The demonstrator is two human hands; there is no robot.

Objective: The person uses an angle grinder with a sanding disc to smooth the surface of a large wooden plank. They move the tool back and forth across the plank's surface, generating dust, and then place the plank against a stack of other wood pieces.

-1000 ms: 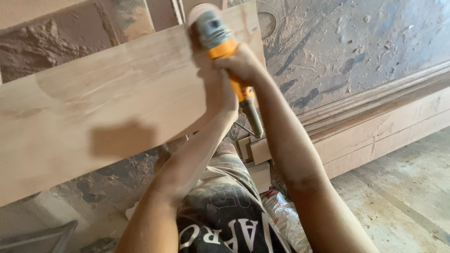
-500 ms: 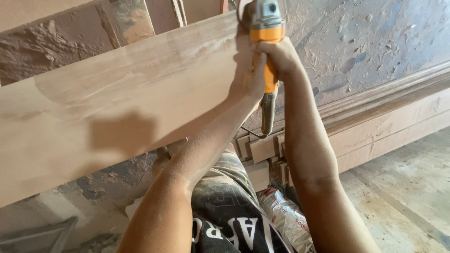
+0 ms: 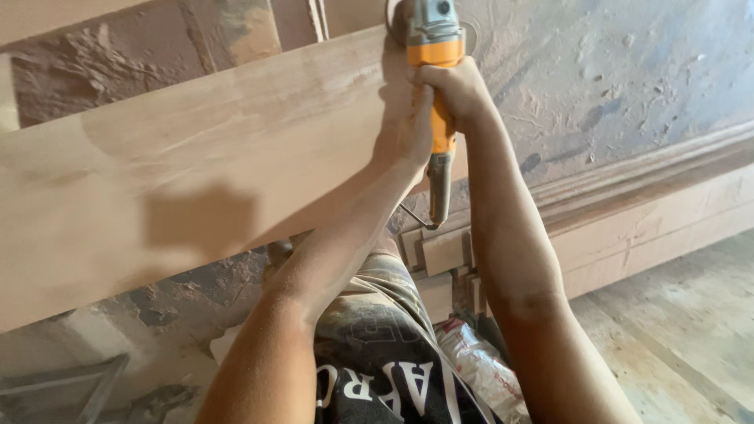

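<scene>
Both hands are clenched around one orange-bodied angle grinder: the right hand grips the upper part of its orange body, and the left hand wraps the body just below and beside it. The grinder's grey head sits at the top right corner of a single long wooden board, which slants across the view with the grinder's disc touching its far end. Below the arms, one crumpled plastic sack lies on the floor beside the person's leg; what it holds cannot be made out. Several short wooden blocks are stacked near a long moulded timber piece.
</scene>
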